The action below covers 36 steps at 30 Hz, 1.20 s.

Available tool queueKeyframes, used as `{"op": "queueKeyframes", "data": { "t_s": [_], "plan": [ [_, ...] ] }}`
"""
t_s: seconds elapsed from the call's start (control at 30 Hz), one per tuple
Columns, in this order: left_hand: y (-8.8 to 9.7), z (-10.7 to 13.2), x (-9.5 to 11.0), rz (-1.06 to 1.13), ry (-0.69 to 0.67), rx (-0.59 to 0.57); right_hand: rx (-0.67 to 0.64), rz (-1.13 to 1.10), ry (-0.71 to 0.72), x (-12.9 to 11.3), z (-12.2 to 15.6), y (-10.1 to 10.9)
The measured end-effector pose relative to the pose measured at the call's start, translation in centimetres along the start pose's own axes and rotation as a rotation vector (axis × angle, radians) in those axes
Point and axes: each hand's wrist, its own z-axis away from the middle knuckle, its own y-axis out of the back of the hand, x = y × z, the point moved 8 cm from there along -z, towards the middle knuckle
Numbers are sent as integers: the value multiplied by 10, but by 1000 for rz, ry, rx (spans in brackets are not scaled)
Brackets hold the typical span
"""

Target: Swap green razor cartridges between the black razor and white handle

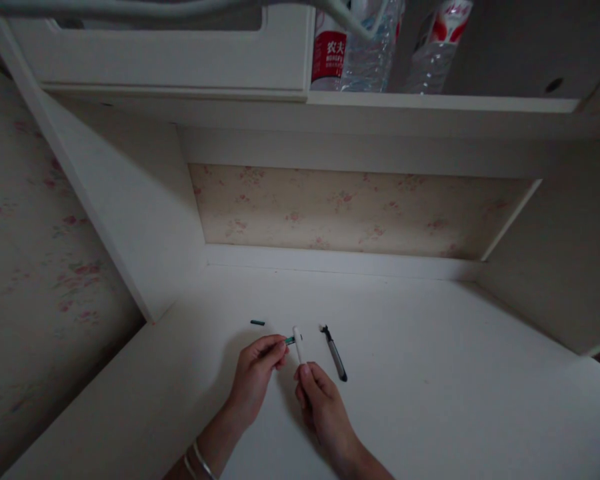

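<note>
My left hand is closed, with a small green-and-dark piece pinched between thumb and fingers. Its tip meets the upper part of a slim white pen-like stick. The lower end of that stick is gripped by my right hand, so it points up and away from me. What kind of thing the green piece is, I cannot make out. To the right of the stick lies a thin grey-and-black pen-like tool with a narrow dark upper end. A short dark strip rests beyond my left hand.
The white desk is bounded by a side panel at left and another at right. Overhead is a shelf with several plastic bottles. Floral wallpaper shows behind.
</note>
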Motion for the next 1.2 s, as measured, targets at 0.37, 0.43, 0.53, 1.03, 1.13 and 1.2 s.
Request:
{"op": "queueKeyframes", "data": {
  "t_s": [0.37, 0.43, 0.53, 1.03, 1.13, 1.2],
  "plan": [
    [0, -1, -3, -43, -14, -25, -13, 101, 51, 2, -1, 2],
    [-1, -1, -2, -50, -24, -34, -77, 141, 42, 5, 0, -3],
    [0, 0, -3, -30, -10, -12, -6, 132, 72, 4, -2, 4],
    [2, 0, -6, 140, 54, 27, 38, 136, 76, -2, -1, 7],
    [0, 0, -4, 141, 45, 10, -63, 189, 65, 1, 2, -4],
    [1, 0, -5, 143, 50, 17, -42, 202, 77, 1, 2, -3]
  ]
}}
